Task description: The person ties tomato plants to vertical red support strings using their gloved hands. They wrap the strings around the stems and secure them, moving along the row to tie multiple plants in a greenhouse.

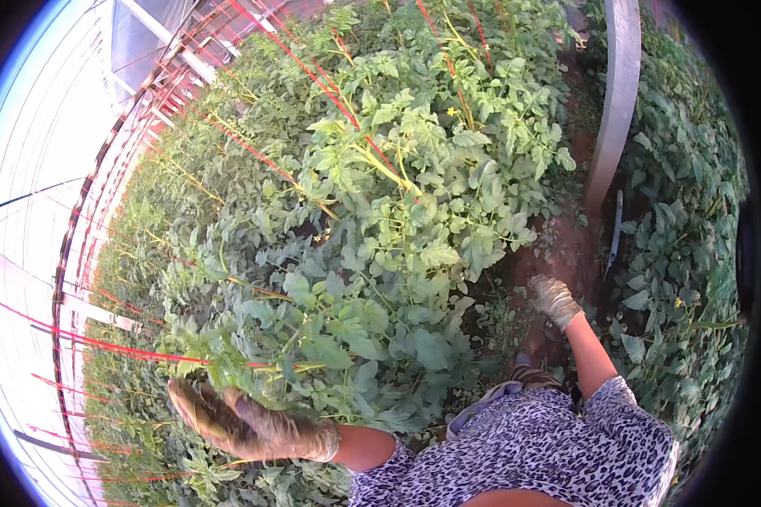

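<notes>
My left hand (247, 421), in a soiled thin glove, is raised at the lower left beside the top of a tomato plant (228, 361) tied up with red string (133, 348). Its thumb and fingers are apart, and nothing shows between them. My right hand (555, 301), gloved too, hangs low over the soil path; its fingertips are blurred, and whether they hold anything I cannot tell. In front of me a leafy tomato plant (387, 171) leans along another red string (336, 95), its thick stem bare near the middle. A yellow flower (451, 112) shows farther up.
A pale post (615, 95) stands beside the reddish soil path (561, 247), with a thin grey pipe (616, 228) near its foot. More tomato plants (678, 190) grow on the right. Red strings and greenhouse framing (95, 310) fill the left side. My shoe (475, 409) is below.
</notes>
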Demonstrator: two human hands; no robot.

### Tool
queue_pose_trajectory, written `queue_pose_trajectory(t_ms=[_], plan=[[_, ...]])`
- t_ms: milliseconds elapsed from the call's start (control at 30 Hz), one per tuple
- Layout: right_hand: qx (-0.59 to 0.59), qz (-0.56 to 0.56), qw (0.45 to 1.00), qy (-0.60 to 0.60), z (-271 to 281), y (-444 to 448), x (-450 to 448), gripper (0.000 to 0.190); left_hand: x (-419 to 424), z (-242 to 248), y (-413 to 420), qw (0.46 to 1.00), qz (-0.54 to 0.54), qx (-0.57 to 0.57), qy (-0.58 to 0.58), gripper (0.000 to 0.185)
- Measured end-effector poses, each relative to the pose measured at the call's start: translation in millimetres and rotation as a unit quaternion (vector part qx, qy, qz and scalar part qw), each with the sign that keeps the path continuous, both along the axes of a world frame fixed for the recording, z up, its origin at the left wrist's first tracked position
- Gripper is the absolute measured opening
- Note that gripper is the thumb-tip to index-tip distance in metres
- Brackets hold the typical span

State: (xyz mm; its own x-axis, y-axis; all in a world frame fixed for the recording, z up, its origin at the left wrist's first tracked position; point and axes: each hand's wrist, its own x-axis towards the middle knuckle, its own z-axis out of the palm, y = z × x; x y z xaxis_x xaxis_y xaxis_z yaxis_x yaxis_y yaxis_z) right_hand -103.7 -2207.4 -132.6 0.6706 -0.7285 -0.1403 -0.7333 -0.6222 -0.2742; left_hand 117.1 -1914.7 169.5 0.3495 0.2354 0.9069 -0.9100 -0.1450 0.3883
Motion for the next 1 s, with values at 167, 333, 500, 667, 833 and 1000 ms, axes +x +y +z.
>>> queue_pose_trajectory(t_ms=[167,333,500,667,833,1000], plan=[[-0.015,0.014,0.998,-0.061,-2,-32,-10,0.025,-14,-36,-57,0.982,-0.175,0.019,0.069,0.03],[-0.012,0.048,0.987,-0.15,4,-63,-7,0.022,32,-83,-133,0.884,-0.34,0.083,0.311,0.03],[0.029,0.084,0.975,-0.202,29,-67,24,0.025,92,-113,-192,0.789,-0.394,0.092,0.461,0.036],[0.044,0.159,0.95,-0.267,49,-76,65,0.023,144,-146,-255,0.758,-0.408,0.071,0.503,0.038],[0.055,0.207,0.929,-0.302,83,-94,115,0.023,160,-165,-295,0.686,-0.504,0.061,0.521,0.03],[0.174,0.142,0.922,-0.314,97,-122,175,0.028,162,-157,-309,0.689,-0.512,0.137,0.494,0.023]])
